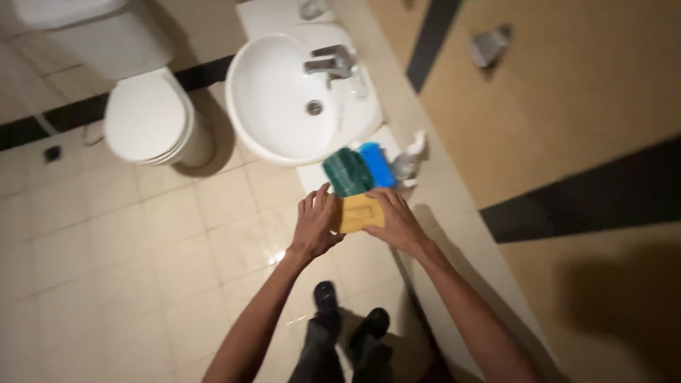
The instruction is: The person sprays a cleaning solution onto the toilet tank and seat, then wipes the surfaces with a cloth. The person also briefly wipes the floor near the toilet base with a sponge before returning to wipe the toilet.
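Landmark: the white round sink [273,106], set into a pale surface [397,113] that runs along the tan wall.
Yellow cloth [360,212]: lies on the surface just in front of the sink's near rim, folded to a rough square, with a hand at either side of it.
Left hand [314,225]: on the cloth's left edge, fingers loosely spread and pointing toward the sink; whether it grips or only presses the cloth, I cannot tell.
Right hand [399,220]: laid over the cloth's right part, fingers bent down on it (palm hidden, so a true grasp cannot be told).
Green sponge [346,171]: between the cloth and the sink, touching the sink's near rim.
Blue block [377,164]: just right of the green sponge, side by side with it.
Spray bottle [409,162]: pale, just right of the blue block, near the wall.
Tap [330,62]: metal, at the sink's far right side.
Toilet [147,117]: white, lid down, on the tiled floor [128,269] left of the sink.
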